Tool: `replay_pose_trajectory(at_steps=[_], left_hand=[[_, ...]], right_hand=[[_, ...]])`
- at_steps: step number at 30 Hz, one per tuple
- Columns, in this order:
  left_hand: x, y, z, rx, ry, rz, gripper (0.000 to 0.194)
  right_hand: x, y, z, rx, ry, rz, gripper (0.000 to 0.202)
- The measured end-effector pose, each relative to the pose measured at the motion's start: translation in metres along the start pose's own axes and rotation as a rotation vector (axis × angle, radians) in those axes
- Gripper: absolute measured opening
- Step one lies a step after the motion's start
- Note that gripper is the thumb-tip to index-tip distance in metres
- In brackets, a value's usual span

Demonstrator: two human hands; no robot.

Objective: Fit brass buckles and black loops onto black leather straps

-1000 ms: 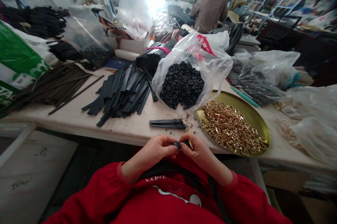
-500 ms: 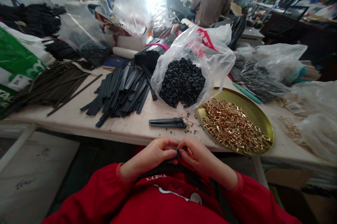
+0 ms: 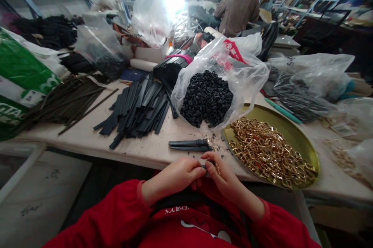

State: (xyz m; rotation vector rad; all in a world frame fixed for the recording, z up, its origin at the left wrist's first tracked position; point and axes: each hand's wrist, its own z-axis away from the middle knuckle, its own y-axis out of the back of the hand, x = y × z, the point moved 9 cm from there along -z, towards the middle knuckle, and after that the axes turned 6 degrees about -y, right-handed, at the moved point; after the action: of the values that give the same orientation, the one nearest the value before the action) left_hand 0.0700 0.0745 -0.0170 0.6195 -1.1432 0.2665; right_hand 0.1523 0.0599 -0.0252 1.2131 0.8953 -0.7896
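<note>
My left hand (image 3: 182, 172) is closed, its thumb and fingers pinching a dark strap (image 3: 204, 167) of which only a small piece shows. Against it, in front of my lap at the table edge, is my right hand (image 3: 223, 176), also closed. A gold buckle (image 3: 217, 168) peeks out between the right fingers; how it joins the strap is hidden. Just beyond my hands lie two dark straps (image 3: 189, 147) with gold buckles at their right ends. To the right stands a round gold tray (image 3: 313, 158) heaped with gold buckles (image 3: 271, 151).
An open plastic bag (image 3: 247, 73) holds small black loops (image 3: 205, 98). Left of it, loose black strips (image 3: 140, 104) are piled, with brown strips (image 3: 72, 96) farther left. A teal pen-like tool (image 3: 282, 110) lies behind the tray. A person (image 3: 240, 7) sits in the background.
The view has shifted slightly, so the table contents appear lower and farther right. My fingers have changed their grip, and a gold buckle now shows in my right hand.
</note>
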Motion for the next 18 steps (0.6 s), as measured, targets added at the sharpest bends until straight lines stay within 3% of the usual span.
replay_pose_trajectory(at_steps=[5,10,18], left_hand=[[0.019,0.025,-0.001,0.034,-0.079,-0.255,0.032],[0.012,0.032,-0.004,0.026,-0.069,-0.340,0.029],[0.001,0.038,-0.015,-0.100,0.000,-0.129,0.029]], right_hand=[[-0.005,0.006,-0.009,0.122,0.037,0.019,0.023],[-0.009,0.001,-0.018,0.064,0.052,0.061,0.023],[-0.012,0.012,-0.030,0.145,0.114,0.098,0.021]])
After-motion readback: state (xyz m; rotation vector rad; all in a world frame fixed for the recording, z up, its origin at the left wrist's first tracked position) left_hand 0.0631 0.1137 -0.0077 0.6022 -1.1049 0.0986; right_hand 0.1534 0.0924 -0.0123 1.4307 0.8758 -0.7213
